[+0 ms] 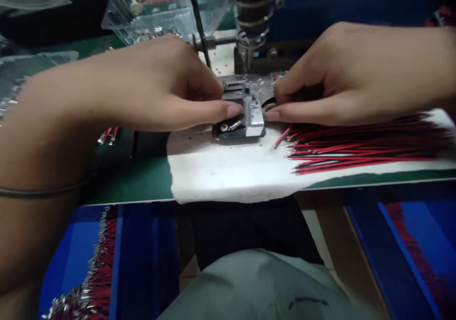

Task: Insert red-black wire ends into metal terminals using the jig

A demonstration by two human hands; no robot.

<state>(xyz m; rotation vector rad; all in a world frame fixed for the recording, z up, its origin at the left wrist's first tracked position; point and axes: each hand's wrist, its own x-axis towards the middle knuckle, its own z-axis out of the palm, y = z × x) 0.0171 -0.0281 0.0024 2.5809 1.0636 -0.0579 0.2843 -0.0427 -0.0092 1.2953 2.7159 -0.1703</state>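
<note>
My left hand [167, 87] reaches in from the left, fingers curled and thumb tip against the left side of a small metal fixture [254, 116]. What its fingertips hold, if anything, is hidden. From the right, my right hand [342, 82] pinches thumb and forefinger together close beside the fixture. A small pale bit shows between those fingers, too small to name. Above the fixture stands the press head [249, 21] with a coil spring around it. A bundle of red and black wires [356, 144] lies under and in front of my right hand.
White paper [221, 173] covers part of the green table [142, 182]. Clear plastic trays [210, 16] with wires and metal parts stand at the back left. Below the table edge are a blue bin [67, 249] of wires with metal ends and another blue bin [420, 234] at right.
</note>
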